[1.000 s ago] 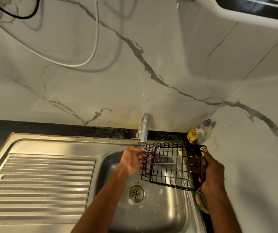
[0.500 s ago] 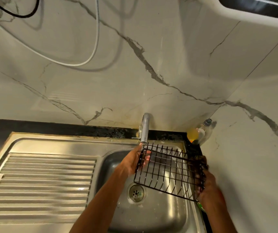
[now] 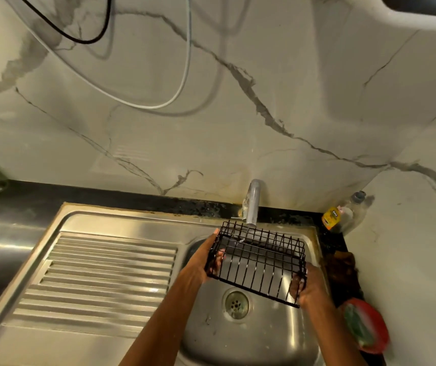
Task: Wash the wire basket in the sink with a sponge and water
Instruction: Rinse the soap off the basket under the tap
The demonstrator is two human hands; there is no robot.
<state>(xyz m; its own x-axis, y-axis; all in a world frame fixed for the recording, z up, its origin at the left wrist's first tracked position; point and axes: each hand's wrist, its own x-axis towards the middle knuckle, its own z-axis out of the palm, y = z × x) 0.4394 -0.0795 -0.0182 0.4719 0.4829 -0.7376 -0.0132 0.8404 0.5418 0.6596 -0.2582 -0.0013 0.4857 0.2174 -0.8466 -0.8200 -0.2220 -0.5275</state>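
Wire basket (image 3: 257, 262) turned open-side-up under the tap (image 3: 253, 202) since a second ago, left hand (image 3: 203, 262) and right hand (image 3: 308, 285) gripping its ends (rinse position, likely).

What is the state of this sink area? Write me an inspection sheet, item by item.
Surface: steel sink with drain; ribbed drainboard to its left.
Job's things: black wire basket held tilted over the basin, below the tap; running water cannot be told; green sponge in a red dish on the right ledge.
Clutter: bottle with yellow label in the corner; dark brown thing on the ledge.
Grip: left hand holds the basket's left end; right hand holds its right end.
Cables: black cable and white cable hang on the wall.
Surroundings: veined marble wall.
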